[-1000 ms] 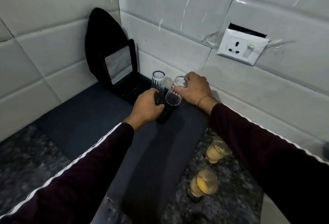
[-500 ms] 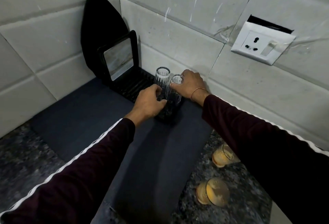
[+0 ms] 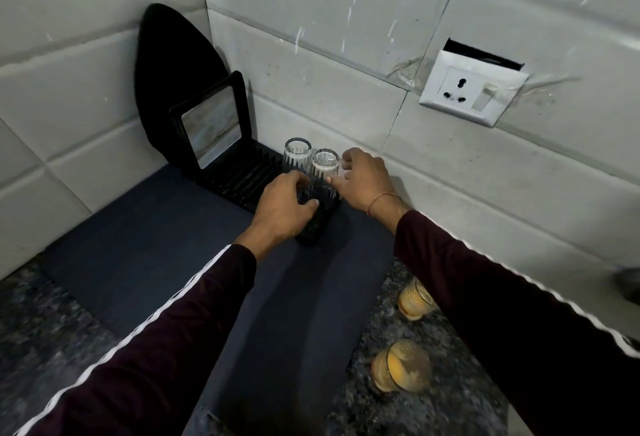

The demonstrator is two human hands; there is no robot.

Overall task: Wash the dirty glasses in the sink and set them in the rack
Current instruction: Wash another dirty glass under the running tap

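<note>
Two clear ribbed glasses stand upside down, side by side, on the near end of a black slatted rack: the left glass and the right glass. My left hand curls over the rack's near end, just below the left glass. Beside the right glass, my right hand has its fingers apart, the thumb tip close to the glass wall. Two dirty glasses with orange residue stand on the granite counter at the lower right, one partly behind my right sleeve, the other nearer me.
The rack sits on a dark blue mat in the tiled corner. Its upright frame and a black oval board lean against the wall. A white wall socket is at the upper right.
My right hand brought the tilted glass upright onto the rack beside the other glass, then spread its fingers off it. My left hand stayed on the rack's end.
</note>
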